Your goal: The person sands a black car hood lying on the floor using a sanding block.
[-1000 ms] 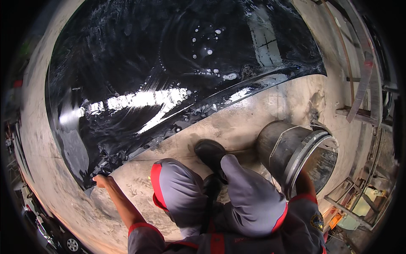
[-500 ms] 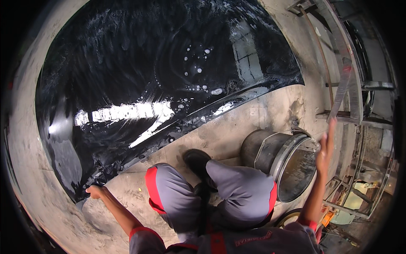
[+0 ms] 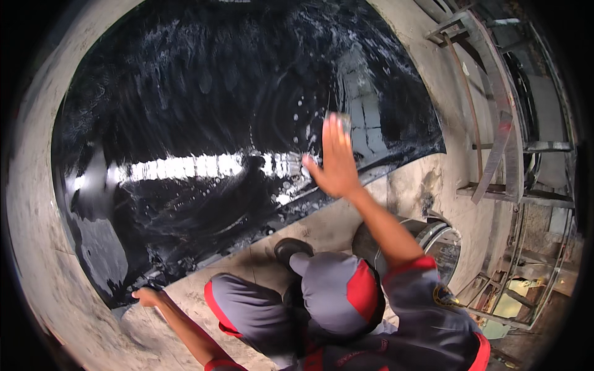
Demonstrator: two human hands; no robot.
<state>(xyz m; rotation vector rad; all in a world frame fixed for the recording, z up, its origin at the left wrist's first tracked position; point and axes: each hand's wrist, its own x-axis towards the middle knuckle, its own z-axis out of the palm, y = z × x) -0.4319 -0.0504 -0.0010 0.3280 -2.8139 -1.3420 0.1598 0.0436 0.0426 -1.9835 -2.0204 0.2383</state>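
A large dark glossy sheet (image 3: 210, 105) lies on a pale floor, wet with streaks, droplets and bright reflections. My left hand (image 3: 147, 298) grips its near left corner, fingers curled at the edge. My right hand (image 3: 334, 157) reaches across the sheet with palm down and fingers stretched out, touching or just over the wet surface; a pale smear or splash at the fingertips is too blurred to name. A grey metal bucket (image 3: 369, 241) lies on its side beneath my right arm, partly hidden by it.
My knees and a black shoe (image 3: 286, 250) are on the pale floor (image 3: 408, 179) by the sheet's near edge. Metal racks (image 3: 544, 148) with bars and a flat strip stand along the right side, with assorted scrap lower right.
My right hand came out of the bucket, rose, and swung forward and left onto the sheet, where droplets now look smeared. My left hand stays at the corner.
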